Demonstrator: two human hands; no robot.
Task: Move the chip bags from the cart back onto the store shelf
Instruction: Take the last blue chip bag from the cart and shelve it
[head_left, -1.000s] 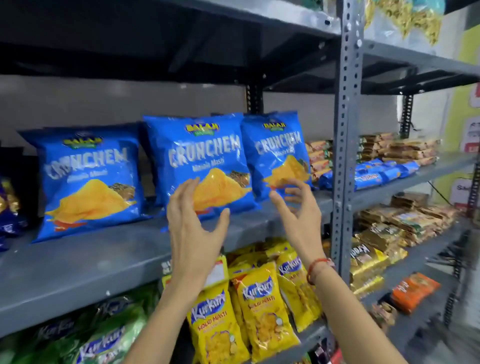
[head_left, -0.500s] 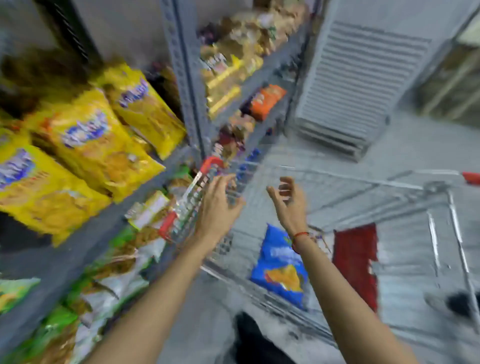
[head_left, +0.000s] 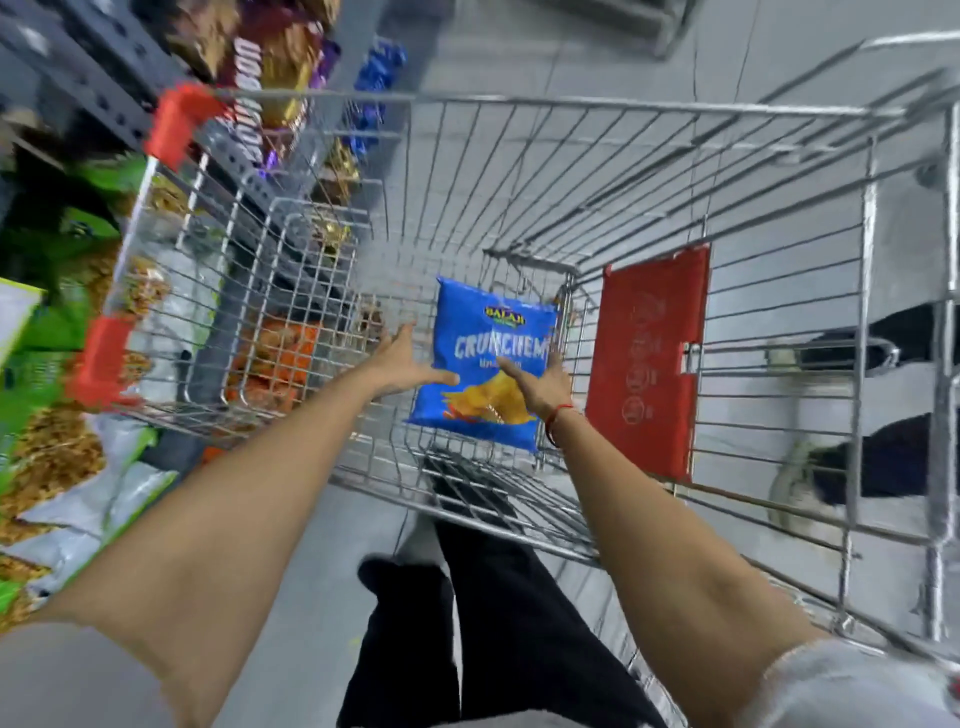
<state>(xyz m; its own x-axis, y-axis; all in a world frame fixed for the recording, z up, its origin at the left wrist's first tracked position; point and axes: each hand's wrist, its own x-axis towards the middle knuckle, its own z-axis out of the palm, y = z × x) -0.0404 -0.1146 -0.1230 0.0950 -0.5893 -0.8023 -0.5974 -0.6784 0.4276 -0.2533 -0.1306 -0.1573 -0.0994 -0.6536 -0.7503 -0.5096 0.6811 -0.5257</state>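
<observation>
One blue chip bag (head_left: 488, 332) lies flat on the bottom of the wire shopping cart (head_left: 519, 98). Both my arms reach down into the cart. My left hand (head_left: 402, 358) is open at the bag's left edge, thumb touching it. My right hand (head_left: 537, 379) is open over the bag's lower right part, fingers spread on its face. Neither hand has closed on the bag. The store shelf (head_left: 78, 78) with snack packs runs along the left.
A red panel (head_left: 649, 358) hangs on the cart's inner right side. Red corner guards (head_left: 176, 119) mark the cart's left rim. Green and white snack bags (head_left: 62, 457) fill the low shelf at left. Another person's shoes (head_left: 800, 483) stand beyond the cart at right.
My view swung from the shelf of blue bags down to the cart. Both hands dropped into the cart and reached the single blue bag on its floor.
</observation>
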